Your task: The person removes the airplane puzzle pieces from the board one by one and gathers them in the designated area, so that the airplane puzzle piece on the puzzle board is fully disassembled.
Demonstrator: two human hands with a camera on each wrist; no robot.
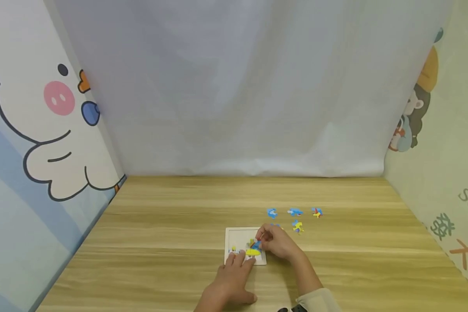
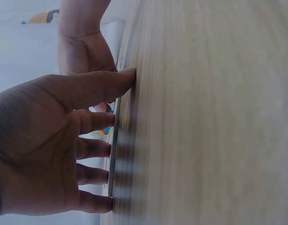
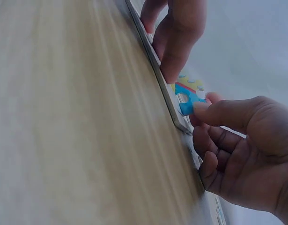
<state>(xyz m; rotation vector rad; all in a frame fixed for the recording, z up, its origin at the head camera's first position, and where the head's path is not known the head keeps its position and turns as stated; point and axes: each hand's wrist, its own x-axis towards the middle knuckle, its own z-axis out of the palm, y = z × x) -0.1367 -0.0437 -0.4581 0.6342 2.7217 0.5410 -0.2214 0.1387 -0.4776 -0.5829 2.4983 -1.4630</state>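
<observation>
My right hand [image 1: 277,243] pinches a blue jigsaw piece [image 3: 188,100] between thumb and forefinger, over the right side of a pale square puzzle tray [image 1: 244,229]. In the right wrist view the piece is tilted, close over the tray's corner. Yellow pieces [image 1: 252,252] lie in the tray's lower right part, and a small patch of coloured pieces [image 1: 233,249] shows at its lower left. My left hand [image 1: 234,277] rests with its fingertips along the tray's near edge, fingers spread and thumb out to the side on the table, as the left wrist view shows.
On the wooden table [image 1: 160,225], beyond the tray to the right, lie several loose jigsaw pieces, among them a blue one [image 1: 271,212] and a yellow-and-blue one [image 1: 298,226]. One more is partly hidden behind my right hand. A grey-white curtain [image 1: 238,108] hangs along the table's back edge.
</observation>
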